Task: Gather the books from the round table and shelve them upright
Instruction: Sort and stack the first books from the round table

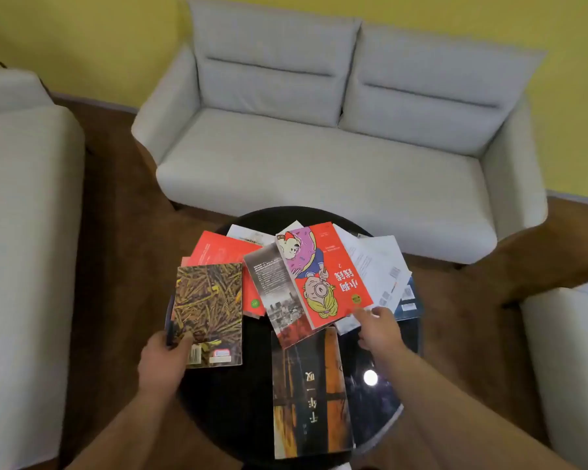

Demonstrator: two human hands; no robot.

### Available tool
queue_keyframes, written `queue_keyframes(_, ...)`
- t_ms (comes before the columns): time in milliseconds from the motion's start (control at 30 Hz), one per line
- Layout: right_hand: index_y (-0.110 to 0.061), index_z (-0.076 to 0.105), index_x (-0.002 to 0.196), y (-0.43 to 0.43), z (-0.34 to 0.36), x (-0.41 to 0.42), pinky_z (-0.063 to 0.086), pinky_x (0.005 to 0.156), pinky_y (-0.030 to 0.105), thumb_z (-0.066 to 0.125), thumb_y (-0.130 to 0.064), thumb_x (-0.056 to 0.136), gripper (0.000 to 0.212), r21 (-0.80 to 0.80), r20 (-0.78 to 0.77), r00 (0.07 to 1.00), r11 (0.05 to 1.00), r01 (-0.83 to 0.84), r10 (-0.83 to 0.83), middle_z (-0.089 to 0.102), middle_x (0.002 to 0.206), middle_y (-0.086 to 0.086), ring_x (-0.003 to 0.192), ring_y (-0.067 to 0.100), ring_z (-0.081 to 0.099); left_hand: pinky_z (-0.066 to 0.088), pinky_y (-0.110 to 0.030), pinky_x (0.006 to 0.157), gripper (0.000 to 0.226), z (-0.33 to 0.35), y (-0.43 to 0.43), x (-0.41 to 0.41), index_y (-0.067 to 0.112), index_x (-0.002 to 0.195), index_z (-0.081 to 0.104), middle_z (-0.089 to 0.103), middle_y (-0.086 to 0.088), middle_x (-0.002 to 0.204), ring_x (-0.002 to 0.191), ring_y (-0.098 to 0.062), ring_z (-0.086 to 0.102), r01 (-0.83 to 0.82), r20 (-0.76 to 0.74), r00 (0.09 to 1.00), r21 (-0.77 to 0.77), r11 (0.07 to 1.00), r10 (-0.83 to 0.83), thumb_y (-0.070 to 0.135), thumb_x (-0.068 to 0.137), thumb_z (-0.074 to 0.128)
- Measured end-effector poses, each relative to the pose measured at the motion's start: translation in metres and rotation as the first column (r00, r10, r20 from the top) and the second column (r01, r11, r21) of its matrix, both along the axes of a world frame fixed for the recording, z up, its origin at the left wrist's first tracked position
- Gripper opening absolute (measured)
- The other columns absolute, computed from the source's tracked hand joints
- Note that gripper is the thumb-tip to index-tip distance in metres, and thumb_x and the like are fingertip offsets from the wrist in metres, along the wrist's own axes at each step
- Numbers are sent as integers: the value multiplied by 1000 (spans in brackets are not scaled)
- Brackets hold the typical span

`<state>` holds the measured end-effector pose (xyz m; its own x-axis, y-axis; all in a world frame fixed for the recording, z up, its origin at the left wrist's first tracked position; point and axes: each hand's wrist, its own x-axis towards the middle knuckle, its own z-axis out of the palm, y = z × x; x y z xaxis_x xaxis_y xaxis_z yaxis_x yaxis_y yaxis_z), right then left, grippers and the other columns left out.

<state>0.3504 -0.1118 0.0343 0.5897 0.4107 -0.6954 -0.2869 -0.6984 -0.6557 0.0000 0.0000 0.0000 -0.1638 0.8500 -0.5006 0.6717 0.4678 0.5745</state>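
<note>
Two bare forearms reach in from the bottom edge over a round black table (233, 415) with a glossy top. The left hand (163, 361) grips the near left corner of a book with a yellow-green leaf pattern (207, 310), thumb on the cover, fingers curled beneath; the book overhangs the table's left rim. The right hand (377, 329) stretches forward, its fingertips at the near corner of a red cartoon book (330, 266). Blur hides whether it pinches or merely touches.

The books lie flat in a loose, overlapping fan across the table's far half. The red cartoon book rests on a grey cityscape book (272, 293), with another red book (223, 249) to the left and white-covered books (377, 262) and a blue one (409, 300) to the right. A dark and orange book (308, 391) lies alone at the near edge.

Brown wooden floor (116, 205) rings the table. A pale grey sofa (319, 147) stands just behind, an armchair (24, 198) at left and another seat (571, 351) at right.
</note>
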Motion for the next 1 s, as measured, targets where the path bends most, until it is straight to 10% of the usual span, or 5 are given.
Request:
queue_keyframes(400,-21,45,120,34,4,13,57,90,43,71,-40,90,44,-171,174,966,971,-164,193,58,110,-2,96,21,60,48,-48,98,76,-4,16,9,3,144,40,50,-19,134,118,-39,54,-29,18,999,-212,977,33,38,86,74)
queue_keyframes(667,-13,52,121,39,9,19,54,87,43,74,-19,90,38,-35,-88,996,999,-6,3,64,114,6,101,26,63,56,-51,88,48,-2,12,2,0,112,58,74,-16,103,90,-35,72,-139,267,934,-340,930,237,24,79,83)
queue_keyframes(1000,-18,53,119,23,38,20,57,83,44,58,-14,101,19,191,-337,938,971,147,-75,70,117,10,107,30,69,46,-66,99,17,24,-2,6,20,116,62,73,-15,116,107,-40,69,-118,498,831,-274,954,246,26,101,57)
